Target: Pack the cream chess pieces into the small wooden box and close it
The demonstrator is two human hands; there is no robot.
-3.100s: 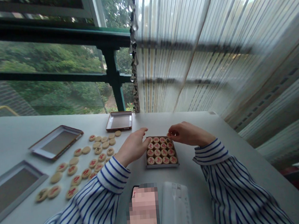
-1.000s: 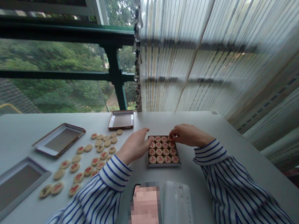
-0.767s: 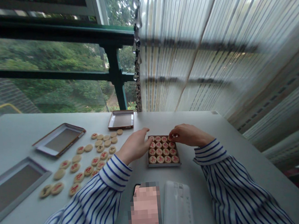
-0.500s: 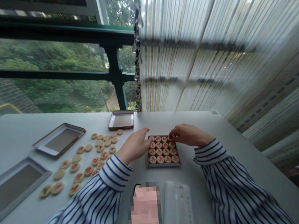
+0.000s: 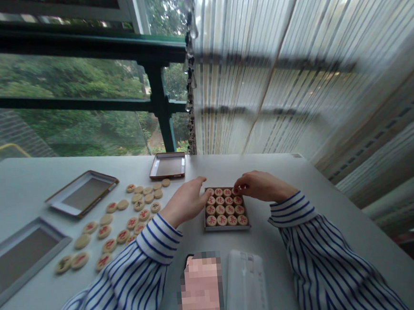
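Note:
A small shallow box (image 5: 228,228) holds rows of round wooden Chinese chess pieces (image 5: 221,210) with red characters facing up. My left hand (image 5: 186,202) lies along the left side of this box, fingers stretched out and the thumb at its far left corner piece. At the far right corner, the curled fingers of my right hand (image 5: 258,187) are closed on a corner piece (image 5: 234,191), which they partly cover. Many loose Chinese chess pieces (image 5: 123,236) lie left of my left forearm, some with characters up and others blank side up.
Three shallow trays or lids lie on the white table (image 5: 283,263): one at the back (image 5: 167,166), a brown-edged one (image 5: 83,192) and a larger one (image 5: 23,255) at left. Near me are a blurred-out phone-like object (image 5: 199,289) and a white case (image 5: 245,285). Windows and a string curtain stand behind.
Almost nothing differs. Both hands stay at the box, and my right hand has shifted only very slightly.

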